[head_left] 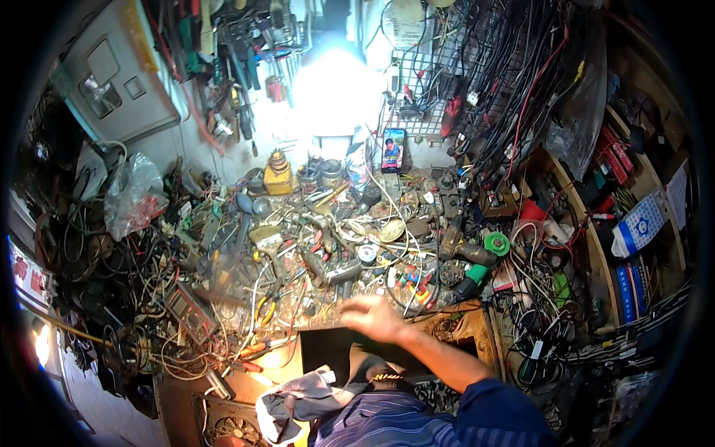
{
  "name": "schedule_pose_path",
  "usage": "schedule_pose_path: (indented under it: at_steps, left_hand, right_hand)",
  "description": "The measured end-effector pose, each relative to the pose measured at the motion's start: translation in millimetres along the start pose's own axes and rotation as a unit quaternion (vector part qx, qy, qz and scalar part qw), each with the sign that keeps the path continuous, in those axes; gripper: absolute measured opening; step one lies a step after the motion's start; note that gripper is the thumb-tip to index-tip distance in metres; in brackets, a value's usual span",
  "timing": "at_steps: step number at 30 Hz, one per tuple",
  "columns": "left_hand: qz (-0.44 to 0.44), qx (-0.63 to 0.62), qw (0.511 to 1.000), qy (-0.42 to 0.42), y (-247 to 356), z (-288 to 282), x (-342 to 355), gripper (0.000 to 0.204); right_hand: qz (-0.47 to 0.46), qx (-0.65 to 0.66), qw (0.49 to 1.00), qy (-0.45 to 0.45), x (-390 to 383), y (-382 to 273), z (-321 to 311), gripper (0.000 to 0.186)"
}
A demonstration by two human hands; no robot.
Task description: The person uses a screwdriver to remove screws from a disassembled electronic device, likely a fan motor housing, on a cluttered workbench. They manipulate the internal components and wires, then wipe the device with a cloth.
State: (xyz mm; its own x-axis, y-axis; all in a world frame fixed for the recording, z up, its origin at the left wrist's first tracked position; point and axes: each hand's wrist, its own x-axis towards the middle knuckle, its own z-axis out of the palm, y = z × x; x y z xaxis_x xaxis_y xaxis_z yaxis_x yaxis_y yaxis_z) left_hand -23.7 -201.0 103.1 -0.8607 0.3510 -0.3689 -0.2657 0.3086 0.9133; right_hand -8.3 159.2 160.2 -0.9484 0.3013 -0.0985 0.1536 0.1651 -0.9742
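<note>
My right hand (370, 317) reaches over the front edge of the cluttered workbench, its arm coming in from the lower right. Its fingers point left, loosely bent and somewhat apart, and nothing shows in them. Just beyond the fingertips lies a dark grey tool with a blocky head (342, 273). Yellow-handled pliers (266, 309) rest to the left of the hand, and a red-and-blue-handled tool (418, 287) lies to its right. My left hand does not show. A grey cloth (305, 395) is draped at the lower middle, beside my striped shirt.
A multimeter (191, 313) lies at the left among tangled wires. To the right is a green-and-black power tool (473, 279). A bright lamp (331, 93) glares at the back, near a phone (393, 150) propped upright. Below the bench edge an open drawer (324, 350) gapes.
</note>
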Motion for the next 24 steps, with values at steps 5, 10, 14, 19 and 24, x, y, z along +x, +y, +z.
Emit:
schedule_pose_path:
  at_steps: [5,10,14,19,24]
  left_hand:
    - [-0.022,0.033,0.998,0.040,20,35,41,0.070]
    - [-0.046,0.065,0.995,0.063,46,81,86,0.068]
    - [-0.054,0.078,0.993,0.063,58,106,111,0.066]
    - [-0.082,0.097,0.987,0.096,66,119,123,0.064]
    - [-0.105,0.106,0.982,0.117,71,124,126,0.061]
  right_hand:
    - [0.087,-0.111,0.951,0.275,138,78,-187,0.046]
    - [-0.030,-0.106,0.934,0.338,252,124,-303,0.043]
    - [-0.014,-0.147,0.917,0.371,322,176,-362,0.053]
    - [0.009,-0.150,0.921,0.359,356,154,-344,0.061]
    - [0.033,-0.171,0.928,0.329,361,120,-337,0.046]
